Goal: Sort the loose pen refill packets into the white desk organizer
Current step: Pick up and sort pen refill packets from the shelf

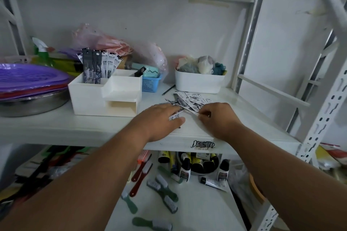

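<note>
A pile of loose pen refill packets (191,99) lies on the white shelf, right of the white desk organizer (105,95). Several refill packets (99,63) stand upright in the organizer's back compartments. My left hand (161,118) lies flat over the near left end of the pile, fingers straight, with a packet showing under its fingers. My right hand (216,116) is at the pile's near right end, and its thumb and fingers pinch the end of a packet.
Purple plates on a metal pan (32,88) sit left of the organizer. Behind it are a blue basket (150,84), plastic bags and a spray bottle. A white bin (199,82) stands behind the pile. A pencil (168,89) lies nearby. Brushes and tubes fill the lower shelf.
</note>
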